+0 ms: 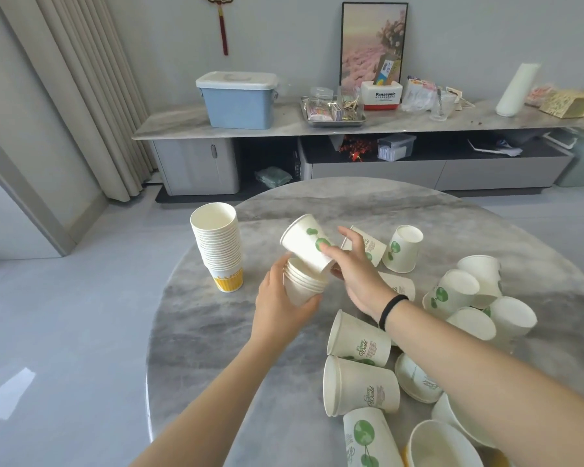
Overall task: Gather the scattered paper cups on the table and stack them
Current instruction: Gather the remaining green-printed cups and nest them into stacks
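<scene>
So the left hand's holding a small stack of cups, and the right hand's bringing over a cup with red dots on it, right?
Not quite: in the head view the dots on the cup in the right hand are green, not red. The left hand does hold a small stack of cups.

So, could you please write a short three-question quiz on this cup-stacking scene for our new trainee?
1. True or false: the tall stack stands upright on the table.
2. Which hand holds the small stack?
3. The right hand holds: A) a single cup; B) a spoon; C) nothing.

Key: 1 true. 2 the left hand. 3 A; the cup is tilted, its base towards the small stack's mouth.
</scene>
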The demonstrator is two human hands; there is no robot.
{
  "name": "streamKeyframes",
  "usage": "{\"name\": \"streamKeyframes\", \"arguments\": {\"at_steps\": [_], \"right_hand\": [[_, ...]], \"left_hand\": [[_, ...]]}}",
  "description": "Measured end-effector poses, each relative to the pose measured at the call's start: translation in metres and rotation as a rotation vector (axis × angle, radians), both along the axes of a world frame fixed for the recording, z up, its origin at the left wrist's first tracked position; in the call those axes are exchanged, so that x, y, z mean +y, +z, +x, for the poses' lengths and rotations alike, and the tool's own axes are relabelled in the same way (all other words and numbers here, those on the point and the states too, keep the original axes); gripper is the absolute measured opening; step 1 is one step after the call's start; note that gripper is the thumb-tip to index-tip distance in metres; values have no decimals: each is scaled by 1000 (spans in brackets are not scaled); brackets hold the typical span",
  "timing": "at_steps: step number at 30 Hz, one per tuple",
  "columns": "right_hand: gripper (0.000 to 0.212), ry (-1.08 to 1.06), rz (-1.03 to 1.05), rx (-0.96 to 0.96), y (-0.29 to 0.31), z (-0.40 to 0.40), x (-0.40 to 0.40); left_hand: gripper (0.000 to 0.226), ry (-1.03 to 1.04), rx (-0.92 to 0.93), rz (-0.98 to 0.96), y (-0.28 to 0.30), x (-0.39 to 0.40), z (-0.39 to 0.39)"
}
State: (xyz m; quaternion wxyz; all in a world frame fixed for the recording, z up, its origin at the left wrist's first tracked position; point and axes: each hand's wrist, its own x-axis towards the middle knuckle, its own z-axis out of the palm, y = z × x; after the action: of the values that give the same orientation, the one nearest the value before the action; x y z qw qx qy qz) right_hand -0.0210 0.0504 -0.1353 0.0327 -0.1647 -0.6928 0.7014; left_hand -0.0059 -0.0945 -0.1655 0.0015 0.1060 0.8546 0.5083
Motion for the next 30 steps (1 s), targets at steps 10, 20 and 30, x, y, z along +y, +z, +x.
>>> {"name": "streamKeyframes", "arguments": {"at_steps": [10,20,30], "right_hand": [[60,219,164,94,26,28,-3],[53,314,448,60,18,72,-4],[31,632,1109,-267,8,76,11]], "left_hand": [[97,-24,59,-119,10,-13,4],[99,-65,-19,-104,24,-13,26],[79,-56,1,-384,39,-21,69]]}}
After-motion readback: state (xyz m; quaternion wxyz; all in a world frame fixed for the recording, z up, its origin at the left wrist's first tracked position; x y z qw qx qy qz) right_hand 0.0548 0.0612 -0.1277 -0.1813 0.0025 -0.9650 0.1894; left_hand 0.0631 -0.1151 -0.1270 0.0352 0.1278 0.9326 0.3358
